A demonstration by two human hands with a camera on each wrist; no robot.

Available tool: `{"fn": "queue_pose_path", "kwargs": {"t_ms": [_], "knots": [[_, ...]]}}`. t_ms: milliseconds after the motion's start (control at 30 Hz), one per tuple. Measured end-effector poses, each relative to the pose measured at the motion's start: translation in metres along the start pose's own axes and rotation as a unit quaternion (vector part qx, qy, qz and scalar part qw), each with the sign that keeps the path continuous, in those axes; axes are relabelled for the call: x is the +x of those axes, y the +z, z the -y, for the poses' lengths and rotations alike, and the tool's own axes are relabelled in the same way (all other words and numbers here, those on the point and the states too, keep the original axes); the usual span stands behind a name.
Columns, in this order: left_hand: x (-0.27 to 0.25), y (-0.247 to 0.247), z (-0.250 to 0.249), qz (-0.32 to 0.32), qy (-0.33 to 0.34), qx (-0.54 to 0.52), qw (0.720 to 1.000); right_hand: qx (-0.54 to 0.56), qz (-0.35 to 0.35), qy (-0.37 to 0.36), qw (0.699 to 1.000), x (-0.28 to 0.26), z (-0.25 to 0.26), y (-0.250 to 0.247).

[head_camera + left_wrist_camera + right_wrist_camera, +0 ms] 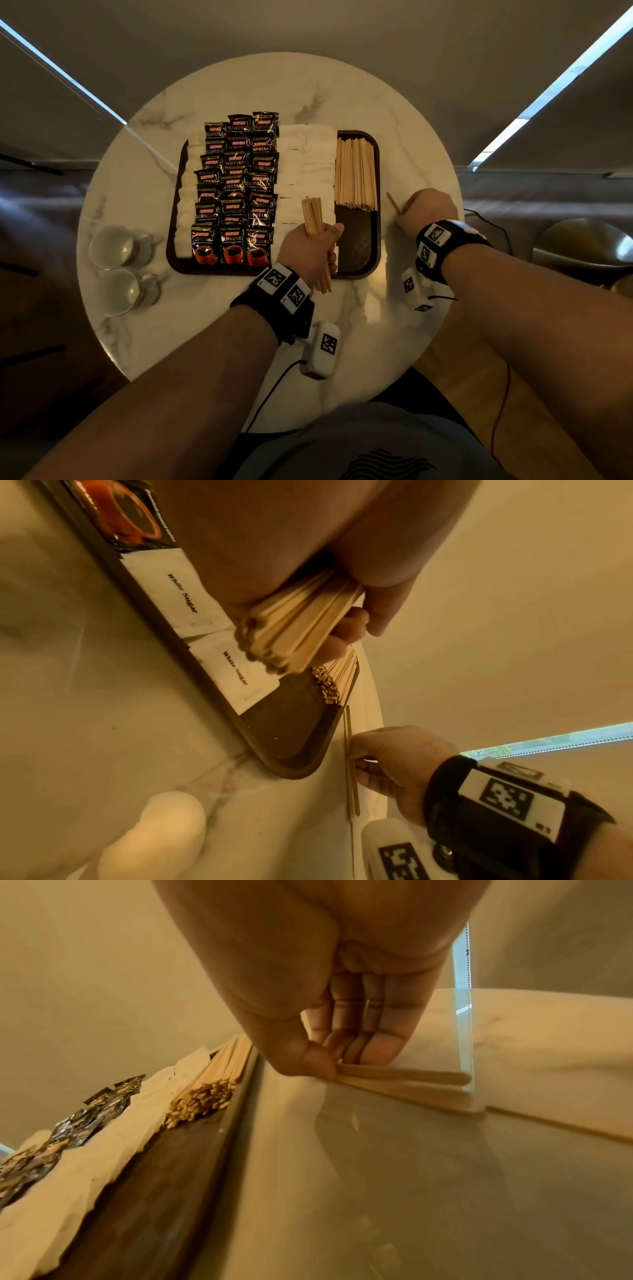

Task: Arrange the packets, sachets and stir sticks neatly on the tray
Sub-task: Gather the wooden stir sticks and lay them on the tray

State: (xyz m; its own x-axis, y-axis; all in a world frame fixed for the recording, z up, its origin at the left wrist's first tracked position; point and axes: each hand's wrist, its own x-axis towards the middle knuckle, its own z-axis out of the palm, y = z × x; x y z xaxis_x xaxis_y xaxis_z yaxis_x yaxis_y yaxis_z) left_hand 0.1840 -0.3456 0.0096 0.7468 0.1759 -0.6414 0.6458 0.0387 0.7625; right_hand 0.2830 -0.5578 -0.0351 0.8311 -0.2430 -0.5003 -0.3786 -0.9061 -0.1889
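A dark tray (359, 253) lies on the round marble table. It holds rows of black coffee packets (236, 185), white sugar sachets (301, 161) and a pile of wooden stir sticks (356, 174) at its right side. My left hand (308, 246) grips a bundle of stir sticks (313, 217) above the tray's near right part; the bundle (294, 631) shows close up in the left wrist view. My right hand (428, 209) is on the table right of the tray, its thumb and fingers pinching two stir sticks (404, 1077), also seen as sticks (351, 764) beside the tray's edge.
Two glass cups (116, 246) (126, 291) stand at the table's left edge. A bare patch of tray floor (356, 240) lies in front of the stick pile. The table edge (455, 219) runs just right of my right hand. Cables hang off the near edge.
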Motion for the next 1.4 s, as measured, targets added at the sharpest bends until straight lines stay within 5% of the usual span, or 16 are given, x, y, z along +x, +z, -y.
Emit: {"fn": "queue_pose_path", "kwargs": {"t_ms": [167,300,433,567,633,700,767,833,1033,1400], "knots": [[0.004,0.007,0.001,0.008,0.012,-0.001,1.0,0.017,-0.022,-0.016,0.999,-0.007,-0.009,-0.003],[0.003,0.013,-0.006,0.016,0.026,-0.006,1.0,0.215,-0.058,-0.059,0.973,-0.034,-0.001,-0.017],[0.003,0.022,-0.016,0.031,0.033,-0.049,0.998,0.361,0.078,-0.193,0.909,-0.086,0.03,-0.038],[0.005,0.027,-0.019,0.021,0.032,-0.037,0.999,0.453,0.16,-0.179,0.858,-0.093,0.03,-0.041],[0.008,0.025,-0.019,0.002,0.014,-0.048,0.999,0.43,0.106,-0.122,0.888,-0.08,0.017,-0.041],[0.011,0.021,-0.017,-0.023,-0.008,-0.052,0.998,0.28,-0.013,-0.041,0.959,-0.06,-0.002,-0.036],[0.012,0.016,-0.014,-0.028,-0.029,-0.078,0.996,0.111,-0.037,0.019,0.993,-0.043,-0.017,-0.027],[0.015,0.013,-0.011,-0.012,-0.052,-0.134,0.99,0.012,-0.013,0.028,0.999,-0.033,-0.024,-0.014],[0.013,0.001,-0.006,0.004,-0.065,-0.163,0.984,-0.051,-0.017,0.007,0.999,-0.021,-0.02,0.005],[0.006,0.003,0.001,-0.003,-0.04,-0.104,0.994,-0.063,-0.026,-0.007,0.998,-0.024,-0.006,-0.001]]}}
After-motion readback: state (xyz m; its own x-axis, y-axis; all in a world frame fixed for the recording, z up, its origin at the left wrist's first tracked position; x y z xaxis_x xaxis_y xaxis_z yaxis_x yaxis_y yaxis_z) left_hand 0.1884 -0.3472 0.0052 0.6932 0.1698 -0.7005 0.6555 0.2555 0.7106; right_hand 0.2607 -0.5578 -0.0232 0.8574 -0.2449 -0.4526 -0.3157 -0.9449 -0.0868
